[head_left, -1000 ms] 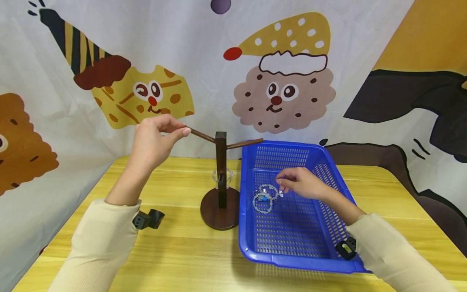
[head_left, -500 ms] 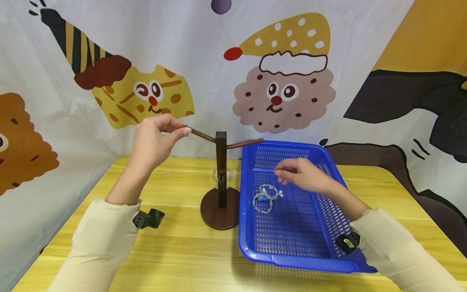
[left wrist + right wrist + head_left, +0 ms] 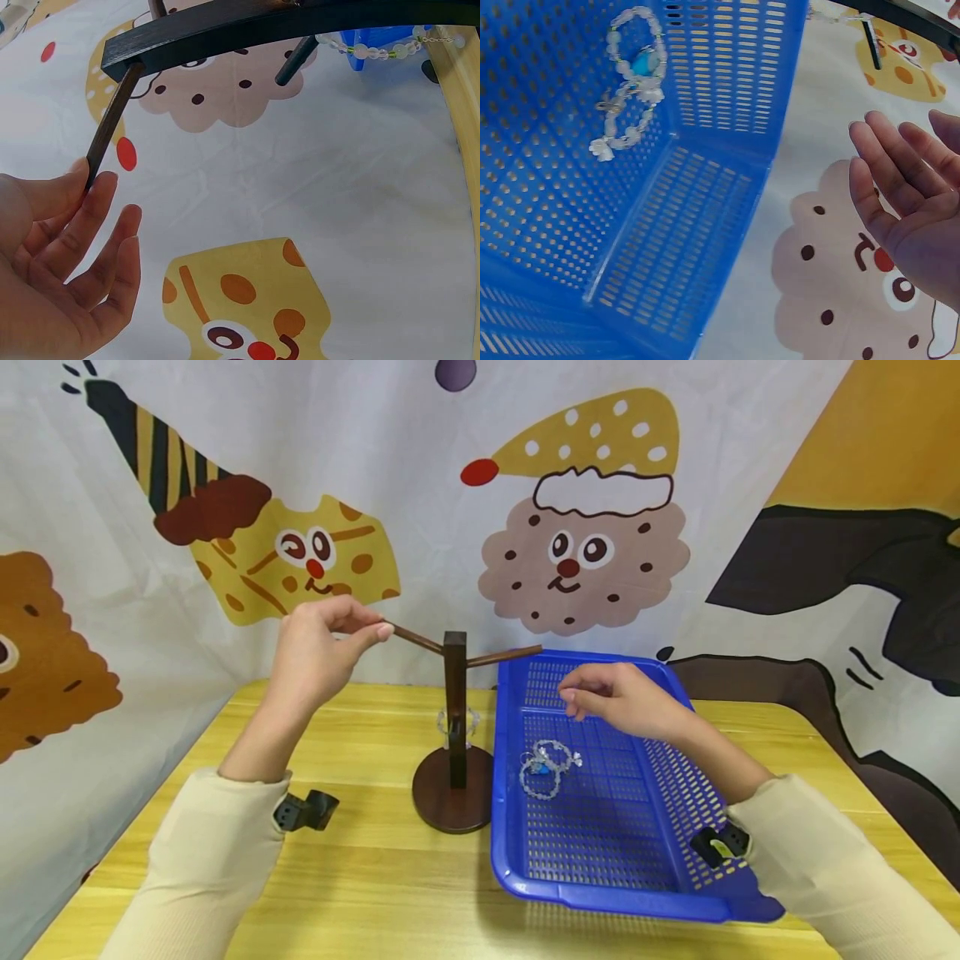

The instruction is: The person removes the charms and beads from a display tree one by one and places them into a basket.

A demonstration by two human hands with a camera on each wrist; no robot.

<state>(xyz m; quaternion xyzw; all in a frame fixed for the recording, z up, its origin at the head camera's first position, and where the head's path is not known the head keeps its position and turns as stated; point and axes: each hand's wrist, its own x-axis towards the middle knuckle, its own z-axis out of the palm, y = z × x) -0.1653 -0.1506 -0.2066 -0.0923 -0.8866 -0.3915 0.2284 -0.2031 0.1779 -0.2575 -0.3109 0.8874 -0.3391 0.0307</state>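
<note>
My left hand (image 3: 318,652) pinches the end of the left upper peg (image 3: 112,124) of a dark brown wooden jewellery stand (image 3: 455,702), between thumb and index finger. The stand is upright on its round base. A clear beaded bracelet (image 3: 375,52) hangs on a lower peg. My right hand (image 3: 622,697) hovers over the blue basket with fingers loosely bent; the right wrist view shows its palm (image 3: 922,225) with nothing in it. Two pale beaded bracelets (image 3: 660,37) with clear charms and a blue piece (image 3: 643,63) lie overlapping on the basket floor.
The blue plastic basket (image 3: 517,887) stands right of the stand on a wooden table (image 3: 360,877), its left rim close to the round base. A cartoon-printed cloth (image 3: 427,552) hangs behind the table. The right upper peg (image 3: 506,655) reaches over the basket's back left corner.
My right hand has risen from beside the bracelets and moved slightly left and toward the back of the basket. My left hand keeps its pinch on the peg; the bracelets lie unmoved.
</note>
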